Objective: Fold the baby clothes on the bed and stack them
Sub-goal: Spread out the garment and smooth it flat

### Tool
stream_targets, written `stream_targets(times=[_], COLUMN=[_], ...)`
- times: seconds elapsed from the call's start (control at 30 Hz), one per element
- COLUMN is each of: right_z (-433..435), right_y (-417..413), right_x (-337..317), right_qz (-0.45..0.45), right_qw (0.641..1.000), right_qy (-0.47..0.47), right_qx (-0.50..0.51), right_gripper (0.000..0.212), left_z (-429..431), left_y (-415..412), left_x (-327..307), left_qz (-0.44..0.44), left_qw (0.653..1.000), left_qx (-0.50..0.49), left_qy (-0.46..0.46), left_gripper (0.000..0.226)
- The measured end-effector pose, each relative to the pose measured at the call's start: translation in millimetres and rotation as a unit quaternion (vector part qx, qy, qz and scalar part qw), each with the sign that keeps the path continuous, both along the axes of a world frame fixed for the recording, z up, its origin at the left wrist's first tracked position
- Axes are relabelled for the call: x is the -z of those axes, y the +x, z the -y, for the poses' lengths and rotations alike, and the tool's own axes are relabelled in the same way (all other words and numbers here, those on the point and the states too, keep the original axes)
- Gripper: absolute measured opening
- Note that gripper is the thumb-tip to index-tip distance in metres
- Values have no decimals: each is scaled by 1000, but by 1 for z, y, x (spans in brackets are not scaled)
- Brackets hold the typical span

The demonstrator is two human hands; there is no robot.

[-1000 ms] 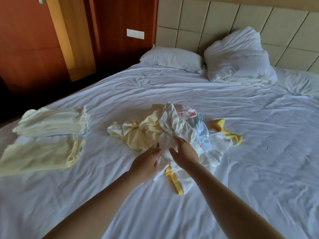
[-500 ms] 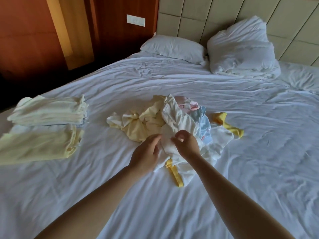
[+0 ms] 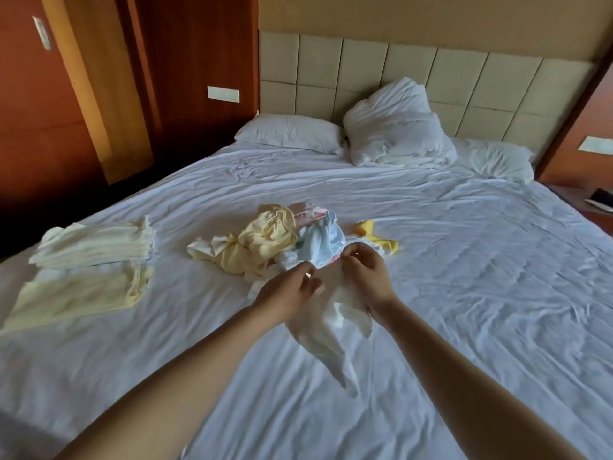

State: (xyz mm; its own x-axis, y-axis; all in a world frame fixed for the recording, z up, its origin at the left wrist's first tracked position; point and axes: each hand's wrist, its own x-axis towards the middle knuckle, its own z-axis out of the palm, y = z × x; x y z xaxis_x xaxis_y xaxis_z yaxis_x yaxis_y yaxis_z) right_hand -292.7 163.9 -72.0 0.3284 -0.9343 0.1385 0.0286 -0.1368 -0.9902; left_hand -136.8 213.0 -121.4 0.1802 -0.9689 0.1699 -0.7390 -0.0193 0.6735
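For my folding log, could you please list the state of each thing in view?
White garment: unfolded, hanging from both hands.
Left hand: pinches the garment's top.
Right hand: pinches the garment's top.
Pile: unfolded, heaped.
Stacks: folded, lying flat.

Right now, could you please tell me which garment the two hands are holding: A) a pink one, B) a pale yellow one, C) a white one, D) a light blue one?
C: the left hand and the right hand both pinch the white garment, which hangs between them in front of the heap of coloured clothes.
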Motion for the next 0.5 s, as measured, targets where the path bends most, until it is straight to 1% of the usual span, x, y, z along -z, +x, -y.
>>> stream_targets(times=[0.1,0.2,0.33,0.43,0.5], right_z=[-12,-20,-30,-36,-40], right_y=[-21,-41,-63,-71,-74], right_x=[-25,-47,-76,-90,-93], right_qz=[27,53,74,82,85], right_qw=[998,996,992,989,989], right_qy=[-8,-27,-63,-76,-71], right_qx=[47,67,84,96,100], right_gripper=[15,19,24,25,25], left_z=[-7,-8,-13,-20,-25], left_y=[-20,-38,-63,-73,-74], left_x=[-25,-51,-77,-90,-96], left_qz=[-58,-130,-151,-149,-135], left_qw=[998,989,978,973,973], left_qx=[4,33,74,72,70], left_qy=[-35,-69,-122,-159,-171], left_gripper=[9,13,15,15,21])
